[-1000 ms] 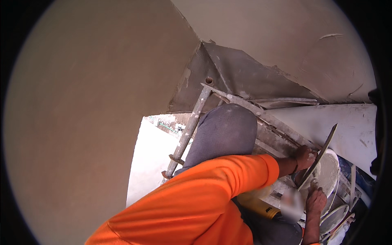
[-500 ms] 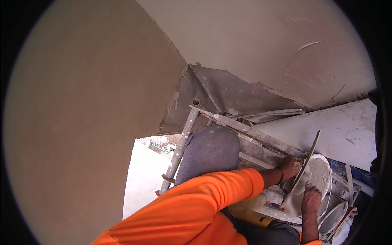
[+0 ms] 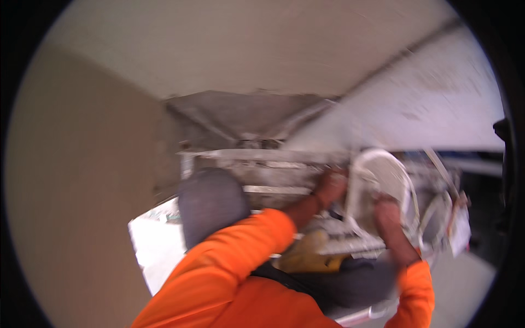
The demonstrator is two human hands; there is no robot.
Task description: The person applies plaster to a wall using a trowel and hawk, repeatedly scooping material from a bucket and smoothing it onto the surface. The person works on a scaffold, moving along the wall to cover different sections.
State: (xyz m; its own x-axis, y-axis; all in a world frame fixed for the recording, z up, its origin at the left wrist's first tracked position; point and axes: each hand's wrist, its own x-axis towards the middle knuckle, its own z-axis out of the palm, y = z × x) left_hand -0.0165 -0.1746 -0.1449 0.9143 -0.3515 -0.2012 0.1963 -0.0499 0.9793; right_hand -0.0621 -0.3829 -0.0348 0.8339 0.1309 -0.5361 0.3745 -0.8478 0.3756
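My left hand [image 3: 332,185] is closed beside the left rim of a white bucket [image 3: 411,183]. It grips a long flat plastering trowel, whose blade is turned almost edge-on and smeared by motion. Over the bucket's mouth, my right hand [image 3: 387,212] reaches in with its fingers curled. Blur hides what it holds. Pale wet plaster [image 3: 387,172] coats the inside of the bucket.
A plaster-spattered wooden scaffold [image 3: 273,190] lies under the bucket and my bent knee [image 3: 212,199]. A second bucket [image 3: 436,220] stands at the right. Plastered walls [image 3: 93,191] rise at the left and ahead; a white sheet [image 3: 426,109] leans at the right.
The view has turned, so the bucket, scaffold and both hands appear farther left and higher. The trowel has gone from slanted to nearly upright in the picture, while my right hand is now over the bucket's mouth.
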